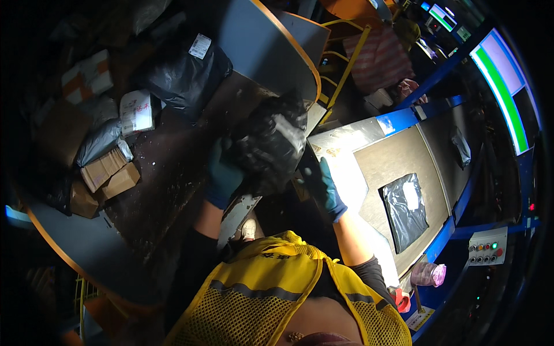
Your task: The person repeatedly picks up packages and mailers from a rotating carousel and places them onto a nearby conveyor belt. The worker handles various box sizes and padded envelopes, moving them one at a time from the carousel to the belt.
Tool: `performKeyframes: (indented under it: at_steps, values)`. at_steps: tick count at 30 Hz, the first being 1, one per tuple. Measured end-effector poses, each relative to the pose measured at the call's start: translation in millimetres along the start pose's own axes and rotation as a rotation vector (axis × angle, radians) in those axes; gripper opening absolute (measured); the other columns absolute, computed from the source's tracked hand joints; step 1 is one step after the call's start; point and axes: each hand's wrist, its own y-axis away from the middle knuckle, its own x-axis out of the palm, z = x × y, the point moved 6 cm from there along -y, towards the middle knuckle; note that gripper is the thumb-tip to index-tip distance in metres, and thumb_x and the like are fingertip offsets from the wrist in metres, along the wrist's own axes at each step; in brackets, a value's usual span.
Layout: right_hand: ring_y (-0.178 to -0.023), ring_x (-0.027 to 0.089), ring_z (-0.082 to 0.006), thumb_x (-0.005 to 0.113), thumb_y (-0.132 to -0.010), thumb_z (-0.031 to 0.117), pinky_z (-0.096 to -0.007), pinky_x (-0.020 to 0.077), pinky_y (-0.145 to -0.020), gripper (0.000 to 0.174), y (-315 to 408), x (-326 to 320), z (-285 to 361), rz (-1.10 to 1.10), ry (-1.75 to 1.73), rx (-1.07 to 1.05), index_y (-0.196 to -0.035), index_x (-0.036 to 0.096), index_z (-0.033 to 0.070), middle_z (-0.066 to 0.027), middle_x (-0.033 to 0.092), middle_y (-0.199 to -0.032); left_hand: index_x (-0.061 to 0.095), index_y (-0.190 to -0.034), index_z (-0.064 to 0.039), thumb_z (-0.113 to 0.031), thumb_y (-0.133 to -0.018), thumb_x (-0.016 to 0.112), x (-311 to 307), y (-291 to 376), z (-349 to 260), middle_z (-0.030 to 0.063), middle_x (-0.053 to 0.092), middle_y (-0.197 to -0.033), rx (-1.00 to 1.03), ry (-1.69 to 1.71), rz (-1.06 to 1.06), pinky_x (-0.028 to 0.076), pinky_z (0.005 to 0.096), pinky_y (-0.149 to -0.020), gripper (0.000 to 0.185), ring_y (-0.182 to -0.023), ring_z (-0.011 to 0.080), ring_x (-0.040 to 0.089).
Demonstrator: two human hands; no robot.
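Observation:
A black plastic parcel (272, 145), blurred, hangs between my hands at the gap between the dark chute on the left and the lit belt on the right. My left hand (226, 173), in a teal glove, is at the parcel's left side; its fingers are blurred, and whether they grip it cannot be told. My right hand (326, 188), gloved too, is raised to the right of the parcel with its fingers apart and nothing in it. A flat black plastic parcel (407, 212) with a white label lies on the belt (389, 160).
Cardboard boxes (110, 171), a white box (136, 111) and a large black bag (186, 73) lie on the chute. A grey curved panel (264, 47) rises ahead. A control box (487, 246), a pink tape roll (428, 274) and a screen (502, 91) are at the right.

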Motion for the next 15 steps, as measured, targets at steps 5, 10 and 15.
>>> performKeyframes:
  at_steps: [5,10,15]
  values:
    - [-0.126,0.058,-0.0157,0.064,-0.105,0.026,-0.0304,0.0498,-0.102,0.062,-20,60,-35,0.107,-0.318,0.208,-0.160,0.040,0.014,0.0001,0.054,-0.150,0.051,-0.154,-0.009,-0.044,-0.111,0.043,-64,55,-41,0.0070,0.056,-0.152,0.219,-0.496,-0.246,0.040,0.0368,-0.120,0.056,-0.139,0.0230,0.052]
    - [-0.114,0.062,-0.0109,0.066,-0.106,0.021,-0.0266,0.0525,-0.097,0.070,-15,119,32,0.234,-0.155,0.317,-0.165,0.031,0.011,-0.0021,0.061,-0.142,0.046,-0.156,-0.005,-0.040,-0.105,0.059,-86,89,-65,0.0150,0.048,-0.159,0.282,-1.082,-0.533,0.039,0.0426,-0.120,0.063,-0.143,0.0292,0.048]
    - [-0.126,0.059,-0.0140,0.068,-0.104,0.018,-0.0278,0.0500,-0.104,0.072,11,111,43,0.183,0.040,0.361,-0.164,0.031,0.003,-0.0093,0.059,-0.146,0.056,-0.146,-0.004,-0.027,-0.096,0.078,-19,70,-37,0.0104,0.063,-0.138,0.293,-1.001,-0.489,0.051,0.0332,-0.103,0.059,-0.126,0.0197,0.061]
